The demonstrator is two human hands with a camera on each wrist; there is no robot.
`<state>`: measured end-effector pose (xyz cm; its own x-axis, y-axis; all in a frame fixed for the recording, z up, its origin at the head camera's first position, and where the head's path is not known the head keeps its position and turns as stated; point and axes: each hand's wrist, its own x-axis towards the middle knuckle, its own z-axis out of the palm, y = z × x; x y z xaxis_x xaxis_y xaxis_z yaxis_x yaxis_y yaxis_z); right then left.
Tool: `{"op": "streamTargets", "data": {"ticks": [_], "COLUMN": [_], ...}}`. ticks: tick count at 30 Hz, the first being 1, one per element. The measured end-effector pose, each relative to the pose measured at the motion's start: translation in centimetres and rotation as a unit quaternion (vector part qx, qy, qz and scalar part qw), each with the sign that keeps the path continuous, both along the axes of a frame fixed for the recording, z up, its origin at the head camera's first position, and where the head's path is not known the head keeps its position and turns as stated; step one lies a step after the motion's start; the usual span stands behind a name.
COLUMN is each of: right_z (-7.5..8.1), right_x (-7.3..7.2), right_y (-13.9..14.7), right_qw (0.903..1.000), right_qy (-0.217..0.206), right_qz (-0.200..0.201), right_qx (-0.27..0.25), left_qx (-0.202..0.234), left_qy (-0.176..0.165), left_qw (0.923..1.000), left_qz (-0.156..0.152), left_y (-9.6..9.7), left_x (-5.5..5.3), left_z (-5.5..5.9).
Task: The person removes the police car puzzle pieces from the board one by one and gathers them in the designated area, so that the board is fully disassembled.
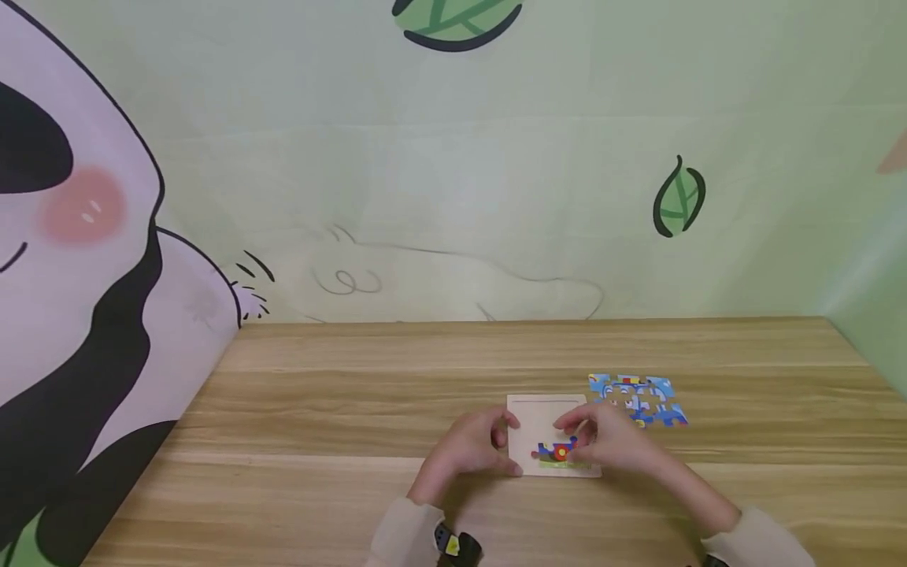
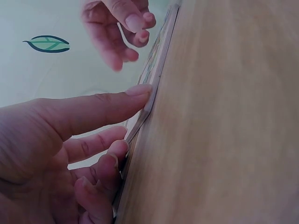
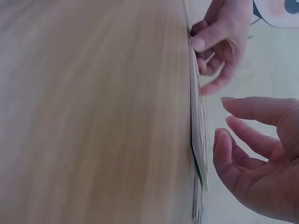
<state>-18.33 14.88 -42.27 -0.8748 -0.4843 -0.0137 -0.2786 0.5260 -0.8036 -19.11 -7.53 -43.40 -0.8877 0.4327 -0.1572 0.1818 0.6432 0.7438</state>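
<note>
A pale wooden puzzle board lies flat on the table, with a few joined colourful jigsaw pieces along its near part. My left hand holds the board by its left side, thumb at the near corner and fingers along the edge. In the left wrist view that thumb presses against the rim. Over the board's right part hovers my right hand, its fingers bent loosely. Seen from the right wrist, nothing is between the right fingers and thumb, and they stand apart from the board.
Several blue jigsaw pieces lie loosely grouped on the wooden table, just right of the board and partly behind my right hand. A wall with painted leaves and a panda rises at the table's back edge.
</note>
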Motion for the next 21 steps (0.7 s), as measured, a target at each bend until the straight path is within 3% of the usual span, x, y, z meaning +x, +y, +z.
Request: {"op": "streamTargets", "data": {"ticks": [8,21], "right_z": [-0.5,-0.3], "right_x": [0.3,0.9], "right_y": [-1.0,-2.0], "right_qw": [0.9997,0.9944], "right_qy": [0.004,0.07], "right_qz": [0.015,0.015], "right_qx": [0.019,0.078], "left_qx": [0.004,0.003], "left_qy": [-0.001,0.005], "left_qw": [1.0,1.0], "left_qz": [-0.003,-0.004], "left_y": [0.2,0.0], "left_x": [0.1,0.1], "left_z": [0.1,0.0]}}
